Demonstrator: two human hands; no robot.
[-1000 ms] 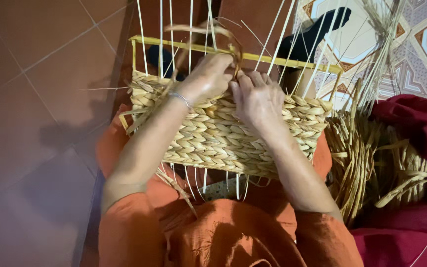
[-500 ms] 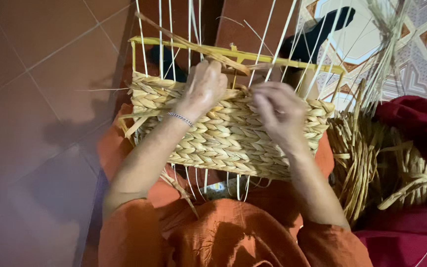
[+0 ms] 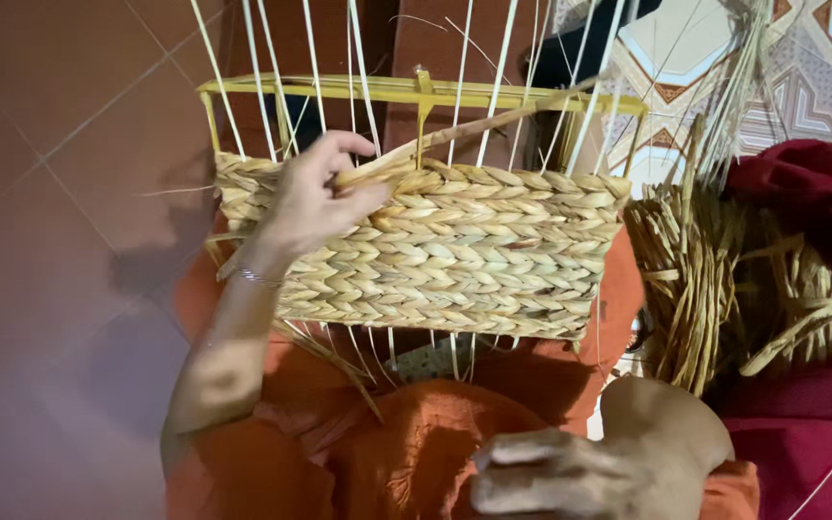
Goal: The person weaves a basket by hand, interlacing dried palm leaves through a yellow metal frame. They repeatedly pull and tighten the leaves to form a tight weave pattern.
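The half-woven basket [image 3: 455, 250] rests on the person's orange-clad lap, on a yellow frame [image 3: 416, 91]. The left hand [image 3: 315, 197] pinches a loose straw strand [image 3: 474, 125] against its top edge; the right hand [image 3: 589, 467] (fingers loosely curled, empty) lies low, near a straw bundle [image 3: 724, 279].
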